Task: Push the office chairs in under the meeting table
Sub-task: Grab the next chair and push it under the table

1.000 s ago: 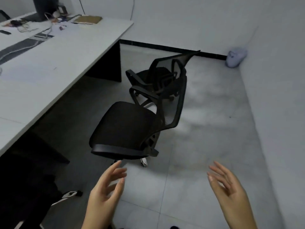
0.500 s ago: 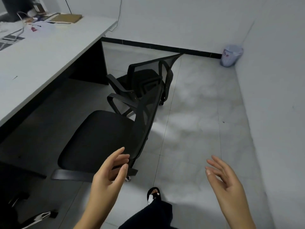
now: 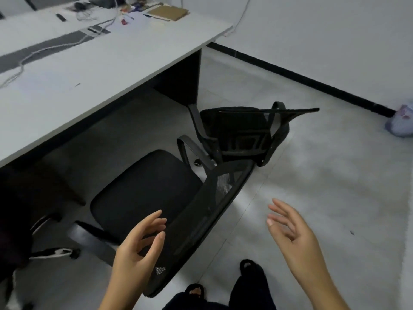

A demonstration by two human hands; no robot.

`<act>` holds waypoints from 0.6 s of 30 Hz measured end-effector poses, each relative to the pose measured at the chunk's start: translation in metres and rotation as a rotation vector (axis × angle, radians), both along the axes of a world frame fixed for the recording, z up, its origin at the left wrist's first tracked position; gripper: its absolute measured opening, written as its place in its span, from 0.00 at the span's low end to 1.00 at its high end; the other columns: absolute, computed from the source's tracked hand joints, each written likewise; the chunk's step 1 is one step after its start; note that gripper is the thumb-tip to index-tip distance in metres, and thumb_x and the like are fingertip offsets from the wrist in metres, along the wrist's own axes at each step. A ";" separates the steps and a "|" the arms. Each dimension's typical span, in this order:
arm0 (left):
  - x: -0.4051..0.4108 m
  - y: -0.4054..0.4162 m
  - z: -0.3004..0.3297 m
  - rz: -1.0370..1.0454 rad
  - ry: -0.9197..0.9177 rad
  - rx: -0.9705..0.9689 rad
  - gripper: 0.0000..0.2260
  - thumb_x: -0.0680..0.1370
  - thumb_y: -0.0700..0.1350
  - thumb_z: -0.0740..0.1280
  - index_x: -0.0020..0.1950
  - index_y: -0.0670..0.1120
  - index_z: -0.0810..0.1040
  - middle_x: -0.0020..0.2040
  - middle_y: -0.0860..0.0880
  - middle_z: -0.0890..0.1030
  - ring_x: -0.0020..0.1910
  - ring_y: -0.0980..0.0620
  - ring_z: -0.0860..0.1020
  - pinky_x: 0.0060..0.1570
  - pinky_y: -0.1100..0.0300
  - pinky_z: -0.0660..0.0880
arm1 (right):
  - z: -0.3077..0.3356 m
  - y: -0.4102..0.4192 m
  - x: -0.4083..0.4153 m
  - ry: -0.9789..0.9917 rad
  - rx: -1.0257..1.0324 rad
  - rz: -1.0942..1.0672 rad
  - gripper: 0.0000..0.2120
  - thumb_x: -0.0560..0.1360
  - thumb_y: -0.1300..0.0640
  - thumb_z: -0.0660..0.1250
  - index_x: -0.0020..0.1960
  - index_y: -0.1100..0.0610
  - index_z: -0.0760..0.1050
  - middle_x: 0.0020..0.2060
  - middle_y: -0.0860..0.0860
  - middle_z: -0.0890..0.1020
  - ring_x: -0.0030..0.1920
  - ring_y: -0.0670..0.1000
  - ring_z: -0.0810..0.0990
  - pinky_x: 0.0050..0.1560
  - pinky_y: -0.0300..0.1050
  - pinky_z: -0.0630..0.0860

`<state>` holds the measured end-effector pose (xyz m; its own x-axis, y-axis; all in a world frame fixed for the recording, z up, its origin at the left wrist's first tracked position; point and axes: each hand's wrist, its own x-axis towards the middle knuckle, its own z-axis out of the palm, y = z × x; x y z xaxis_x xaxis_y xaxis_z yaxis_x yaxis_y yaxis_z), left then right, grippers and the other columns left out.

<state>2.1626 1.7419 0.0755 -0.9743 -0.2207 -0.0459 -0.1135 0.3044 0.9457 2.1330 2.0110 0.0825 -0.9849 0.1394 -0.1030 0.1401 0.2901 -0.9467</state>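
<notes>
My left hand (image 3: 138, 249): fingers spread and curled, over the near chair (image 3: 147, 198) back, low middle.
My right hand (image 3: 295, 236): fingers spread, holding nothing, lower right.

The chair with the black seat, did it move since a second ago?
It looks closer: the near chair now has its mesh back right by the left hand. The head turned, so rolling is uncertain. Both hands, right hand too, stay open, gripping nothing. The far chair stays out.
</notes>
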 end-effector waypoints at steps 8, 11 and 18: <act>0.020 0.077 -0.026 0.516 -0.152 -0.046 0.21 0.75 0.36 0.67 0.55 0.63 0.73 0.54 0.64 0.78 0.50 0.63 0.79 0.44 0.76 0.75 | -0.005 0.043 -0.128 -0.038 0.128 0.606 0.18 0.73 0.58 0.67 0.58 0.40 0.71 0.56 0.38 0.77 0.55 0.35 0.74 0.54 0.34 0.70; 0.024 0.099 -0.042 0.473 -0.258 -0.222 0.19 0.74 0.44 0.69 0.59 0.64 0.71 0.53 0.68 0.78 0.54 0.67 0.75 0.52 0.75 0.72 | -0.018 0.044 -0.160 0.050 0.367 0.955 0.21 0.73 0.52 0.67 0.64 0.40 0.66 0.60 0.34 0.70 0.60 0.33 0.68 0.61 0.35 0.64; -0.007 0.100 -0.086 0.232 -0.413 -0.849 0.18 0.71 0.47 0.71 0.61 0.51 0.77 0.58 0.52 0.82 0.57 0.49 0.79 0.58 0.53 0.74 | -0.082 0.013 -0.218 0.296 0.960 1.411 0.24 0.75 0.54 0.62 0.70 0.48 0.62 0.69 0.45 0.68 0.70 0.46 0.63 0.73 0.46 0.52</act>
<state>2.1553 1.8418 -0.0102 -0.8453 -0.5225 -0.1116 -0.5304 0.7954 0.2932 1.9150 2.0245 0.0007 -0.3613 -0.8780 -0.3140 -0.8296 0.4564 -0.3216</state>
